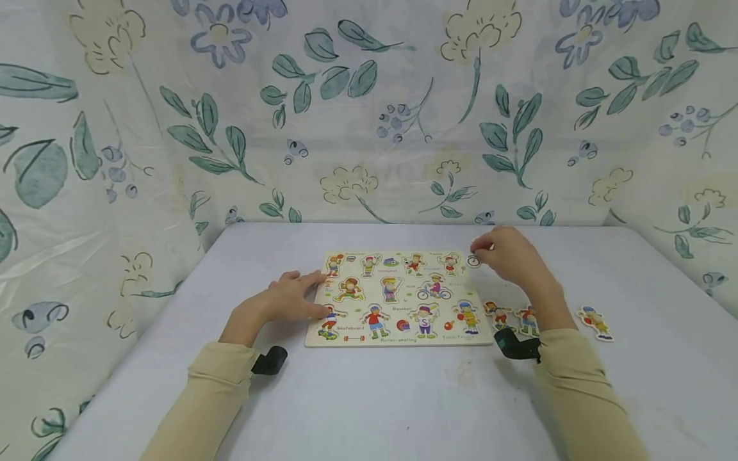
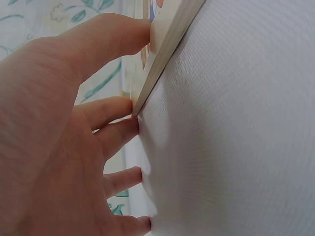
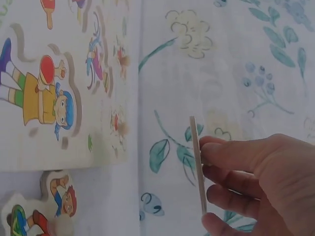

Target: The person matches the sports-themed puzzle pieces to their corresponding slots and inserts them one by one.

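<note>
A wooden puzzle board (image 1: 314,334) printed with sports figures lies flat on the table. My left hand (image 1: 288,298) rests at its left side, fingers spread. In the left wrist view the thumb (image 2: 120,35) touches the board's face, while other fingertips reach its corner and the tabletop. Beyond the board's far right corner, my right hand (image 1: 513,256) pinches a thin wooden puzzle piece (image 1: 473,261) with a bicycle wheel showing. The right wrist view has this piece (image 3: 198,167) edge-on, upright between thumb and fingers, its picture hidden.
Right of the board lie loose figure pieces: a skateboarder-like one (image 1: 497,315), another (image 1: 527,320) partly behind the right wrist, and a blue-haired one (image 1: 596,323) farther right. A floral curtain (image 1: 403,160) stands behind the white table (image 1: 369,403).
</note>
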Motion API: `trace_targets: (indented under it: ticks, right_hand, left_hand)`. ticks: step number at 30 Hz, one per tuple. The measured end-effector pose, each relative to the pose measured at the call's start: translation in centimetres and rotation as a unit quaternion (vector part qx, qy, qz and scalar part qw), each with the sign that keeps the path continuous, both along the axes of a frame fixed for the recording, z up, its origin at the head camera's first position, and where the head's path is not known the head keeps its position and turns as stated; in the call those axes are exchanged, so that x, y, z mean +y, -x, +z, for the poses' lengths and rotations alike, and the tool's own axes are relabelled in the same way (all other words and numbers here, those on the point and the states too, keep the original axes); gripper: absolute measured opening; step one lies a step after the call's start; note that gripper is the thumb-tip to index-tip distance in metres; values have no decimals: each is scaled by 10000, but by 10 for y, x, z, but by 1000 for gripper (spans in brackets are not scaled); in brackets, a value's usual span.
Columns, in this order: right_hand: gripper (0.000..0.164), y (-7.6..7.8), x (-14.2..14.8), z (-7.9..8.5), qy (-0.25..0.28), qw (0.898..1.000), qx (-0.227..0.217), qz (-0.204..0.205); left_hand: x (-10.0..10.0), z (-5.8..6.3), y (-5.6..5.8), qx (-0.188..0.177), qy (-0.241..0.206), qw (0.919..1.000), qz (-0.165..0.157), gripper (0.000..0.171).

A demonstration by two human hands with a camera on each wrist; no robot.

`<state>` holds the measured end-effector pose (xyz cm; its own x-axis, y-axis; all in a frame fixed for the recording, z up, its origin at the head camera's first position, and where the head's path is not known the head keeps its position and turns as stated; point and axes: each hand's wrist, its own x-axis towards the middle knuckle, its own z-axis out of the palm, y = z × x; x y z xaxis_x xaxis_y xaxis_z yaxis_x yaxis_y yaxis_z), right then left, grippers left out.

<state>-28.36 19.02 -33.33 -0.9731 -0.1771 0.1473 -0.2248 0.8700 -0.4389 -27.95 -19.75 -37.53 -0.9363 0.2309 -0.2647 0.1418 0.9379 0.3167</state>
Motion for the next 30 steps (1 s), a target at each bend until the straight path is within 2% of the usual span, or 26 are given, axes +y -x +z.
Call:
trace_targets:
  ticks: [12, 16, 22, 30]
  right_hand:
    - [19, 6, -38, -14, -323, 9988, -151, 348]
    - [18, 8, -48, -21, -477, 9968, -255, 591]
    - [17, 11, -56, -29, -632, 9941, -452, 762]
    - [16, 12, -63, -37, -734, 9912, -491, 984]
  left_hand:
    - [-3, -1, 0, -73, -31, 10000, 13, 85]
    - [-3, -1, 0, -66, -59, 10000, -2, 84]
    - [-3, 1, -1, -103, -114, 9999, 25, 85]
    - [-2, 1, -1, -69, -119, 9999, -12, 86]
